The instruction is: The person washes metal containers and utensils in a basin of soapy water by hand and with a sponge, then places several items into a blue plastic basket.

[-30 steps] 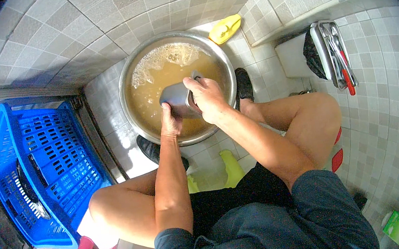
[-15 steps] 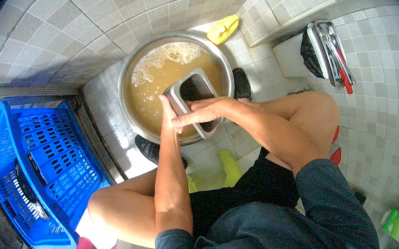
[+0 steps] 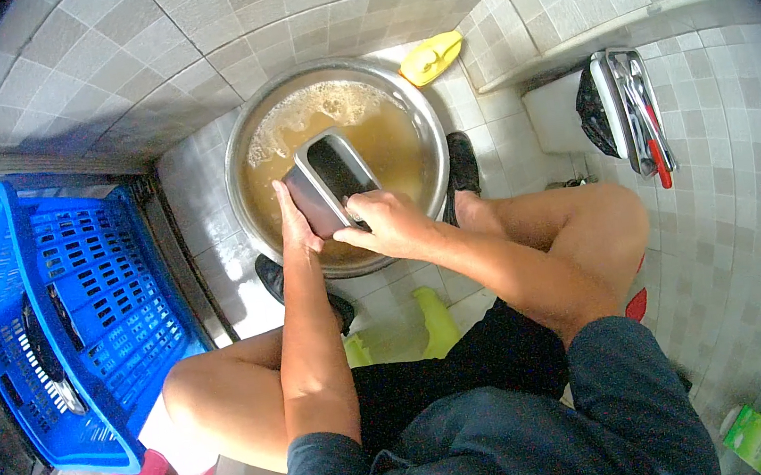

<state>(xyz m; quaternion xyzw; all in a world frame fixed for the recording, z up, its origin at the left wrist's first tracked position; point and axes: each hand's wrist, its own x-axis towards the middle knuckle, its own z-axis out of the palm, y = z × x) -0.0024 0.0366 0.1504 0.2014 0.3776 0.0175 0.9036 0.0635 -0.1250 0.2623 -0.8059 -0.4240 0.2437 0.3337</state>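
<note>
A deep rectangular metal pan [image 3: 312,200] is tilted over a large round steel basin [image 3: 236,174], which holds cloudy brownish water [image 3: 396,145] with foam along its far side. My left hand [image 3: 295,221] supports the pan from outside, its palm and fingers against the left wall. Across the near rim grips my right hand [image 3: 387,224], thumb outside and fingertips reaching into the pan. Whether those fingertips hold anything small cannot be made out. The pan's dark inside faces up and to the right.
To the left stands a tall blue plastic crate [image 3: 108,304] with items in it. A yellow bottle [image 3: 432,58] lies beyond the basin. At the right, a metal tray [image 3: 614,104] carries utensils with red handles. My shoes [image 3: 463,170] flank the basin; a green package [image 3: 758,438] sits lower right.
The pan has shifted left and slightly away, turning so its opening shows differently. Both hands moved left with it, and the right hand now sits over the near rim.
</note>
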